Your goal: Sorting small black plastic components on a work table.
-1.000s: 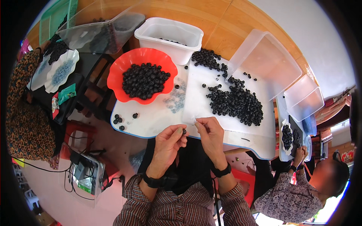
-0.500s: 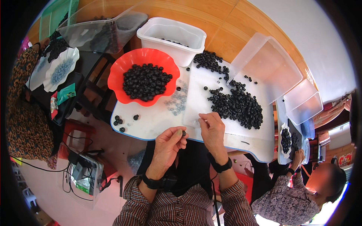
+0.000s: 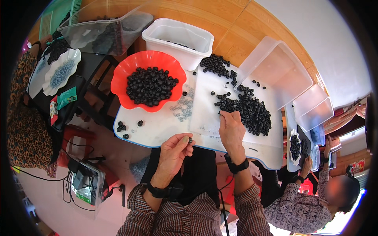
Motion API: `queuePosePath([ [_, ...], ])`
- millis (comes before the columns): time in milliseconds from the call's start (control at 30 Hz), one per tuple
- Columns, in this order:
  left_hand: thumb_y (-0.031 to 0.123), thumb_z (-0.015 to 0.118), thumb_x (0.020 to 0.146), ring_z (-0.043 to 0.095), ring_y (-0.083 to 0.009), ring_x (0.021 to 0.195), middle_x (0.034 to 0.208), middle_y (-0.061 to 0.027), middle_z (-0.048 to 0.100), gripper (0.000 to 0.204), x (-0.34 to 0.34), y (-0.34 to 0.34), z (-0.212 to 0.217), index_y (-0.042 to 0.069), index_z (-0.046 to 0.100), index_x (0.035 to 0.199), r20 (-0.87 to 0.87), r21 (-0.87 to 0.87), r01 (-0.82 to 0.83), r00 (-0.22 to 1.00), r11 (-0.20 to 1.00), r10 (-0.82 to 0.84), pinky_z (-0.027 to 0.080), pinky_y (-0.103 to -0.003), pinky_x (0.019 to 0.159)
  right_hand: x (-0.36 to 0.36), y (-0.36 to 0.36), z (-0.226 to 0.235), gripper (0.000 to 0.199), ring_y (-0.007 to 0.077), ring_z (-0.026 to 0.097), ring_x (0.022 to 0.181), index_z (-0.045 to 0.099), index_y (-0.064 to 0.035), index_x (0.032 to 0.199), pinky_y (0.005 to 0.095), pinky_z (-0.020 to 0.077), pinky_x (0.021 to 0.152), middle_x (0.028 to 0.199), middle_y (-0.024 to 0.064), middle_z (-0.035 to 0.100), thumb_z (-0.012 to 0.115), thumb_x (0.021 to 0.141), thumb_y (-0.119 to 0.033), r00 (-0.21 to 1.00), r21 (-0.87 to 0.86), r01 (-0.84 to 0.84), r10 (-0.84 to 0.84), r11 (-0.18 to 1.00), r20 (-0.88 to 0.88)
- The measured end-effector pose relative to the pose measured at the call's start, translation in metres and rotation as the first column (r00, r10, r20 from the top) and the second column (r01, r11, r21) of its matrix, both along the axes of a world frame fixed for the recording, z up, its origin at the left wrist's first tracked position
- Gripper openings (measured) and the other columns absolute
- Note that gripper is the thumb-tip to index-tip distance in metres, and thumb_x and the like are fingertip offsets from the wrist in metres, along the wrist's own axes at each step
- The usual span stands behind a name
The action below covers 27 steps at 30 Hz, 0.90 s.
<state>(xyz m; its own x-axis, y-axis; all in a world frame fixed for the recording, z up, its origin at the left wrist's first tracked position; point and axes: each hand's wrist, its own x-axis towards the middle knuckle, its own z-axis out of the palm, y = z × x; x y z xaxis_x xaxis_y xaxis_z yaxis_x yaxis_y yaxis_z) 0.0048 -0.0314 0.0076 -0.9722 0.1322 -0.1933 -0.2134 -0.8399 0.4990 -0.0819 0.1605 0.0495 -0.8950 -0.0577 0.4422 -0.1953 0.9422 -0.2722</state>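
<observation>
My left hand [image 3: 172, 157], above the table's near edge, pinches a small black round part [image 3: 190, 140] with a hole between thumb and fingertips. My right hand [image 3: 233, 131] reaches to the near left side of a pile of like black parts [image 3: 252, 114]. Its thumb and forefinger are closed together; a dark spot shows at their tips, too small to tell if it is held. The pile lies on a white sheet [image 3: 202, 104] on the white table. Left of it, a red wavy-rimmed bowl [image 3: 120, 84] holds many more black parts.
Small clear pieces [image 3: 184, 106] lie scattered beside the bowl. Behind stand a white tub [image 3: 177, 49] and a tilted clear bin [image 3: 275, 70]. Several loose black parts [image 3: 122, 126] sit at the table's left corner. Other people work at left and right [image 3: 299, 204].
My right hand has moved away from the left one, rightward and forward, to the pile's edge. My left hand stays nearly in place with its black part. The person at right has shifted their arms.
</observation>
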Motion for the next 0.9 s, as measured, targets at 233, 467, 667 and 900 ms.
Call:
queuePosePath([
  [233, 0.011, 0.055, 0.1, 0.062, -0.0111, 0.074, 0.095, -0.0109, 0.068, 0.022, 0.001, 0.0, 0.0, -0.003, 0.063, 0.115, 0.002, -0.012, 0.007, 1.0, 1.0, -0.007, 0.052, -0.023, 0.066, -0.007, -0.008, -0.001, 0.013, 0.0295, 0.061, 0.075, 0.068, -0.0095, 0.098, 0.0422, 0.0499, 0.06, 0.089, 0.012, 0.052, 0.066, 0.087, -0.016, 0.998, 0.202, 0.044, -0.051, 0.978, 0.031],
  [467, 0.01, 0.055, 0.099, 0.062, -0.011, 0.073, 0.094, -0.0112, 0.068, 0.022, 0.0, 0.001, 0.0, -0.003, 0.063, 0.115, -0.005, -0.018, 0.005, 1.0, 1.0, -0.006, 0.052, -0.022, 0.066, -0.009, -0.005, -0.003, 0.007, 0.0298, 0.062, 0.074, 0.067, -0.0095, 0.09, 0.0426, 0.0498, 0.063, 0.09, 0.0114, 0.053, 0.066, 0.085, -0.014, 0.999, 0.145, 0.036, -0.04, 0.989, 0.022],
  [667, 0.01, 0.055, 0.099, 0.062, -0.0117, 0.074, 0.094, -0.0116, 0.068, 0.022, 0.001, -0.002, 0.001, -0.003, 0.063, 0.115, 0.007, -0.017, 0.006, 1.0, 1.0, -0.006, 0.052, -0.023, 0.065, 0.006, -0.007, 0.003, 0.004, 0.0332, 0.063, 0.075, 0.065, -0.0089, 0.088, 0.0438, 0.0497, 0.064, 0.093, 0.0096, 0.056, 0.063, 0.086, -0.01, 0.99, -0.056, -0.036, 0.044, 0.998, 0.132],
  [900, 0.01, 0.056, 0.099, 0.062, -0.0118, 0.073, 0.094, -0.0119, 0.068, 0.022, -0.001, 0.001, 0.001, -0.003, 0.063, 0.115, 0.013, -0.019, 0.012, 1.0, 1.0, -0.012, 0.051, -0.023, 0.065, 0.002, -0.002, -0.004, 0.002, 0.0331, 0.064, 0.075, 0.063, -0.0085, 0.087, 0.0435, 0.05, 0.065, 0.089, 0.0087, 0.062, 0.061, 0.086, -0.008, 0.993, -0.106, -0.035, 0.047, 0.994, 0.11],
])
